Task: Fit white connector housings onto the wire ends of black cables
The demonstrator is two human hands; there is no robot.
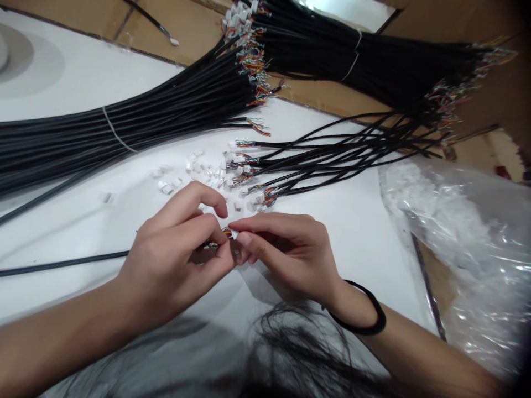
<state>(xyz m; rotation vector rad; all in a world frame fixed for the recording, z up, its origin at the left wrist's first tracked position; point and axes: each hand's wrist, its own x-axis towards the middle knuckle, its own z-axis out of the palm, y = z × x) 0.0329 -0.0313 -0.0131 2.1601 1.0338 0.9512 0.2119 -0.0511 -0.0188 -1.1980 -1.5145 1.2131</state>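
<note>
A black cable (66,262) runs in from the left edge and passes under my left hand (178,249). That hand pinches the cable's thin coloured wires (226,233) between thumb and fingers, its index finger curled above them. Facing it, my right hand (290,249) holds a small white connector (234,234) between thumb and index finger, at the tips of the wires. Fingers partly cover the connector, so how far the wires sit in it cannot be seen. Loose white connectors (166,187) lie scattered just beyond both hands.
A tied bundle of black cables (166,105) lies at the upper left, another (357,55) at the upper right. Several cables with connectors (323,166) spread across the white surface (357,232). At the right is a clear plastic bag (464,232) of white pieces. Dark hair hangs in front.
</note>
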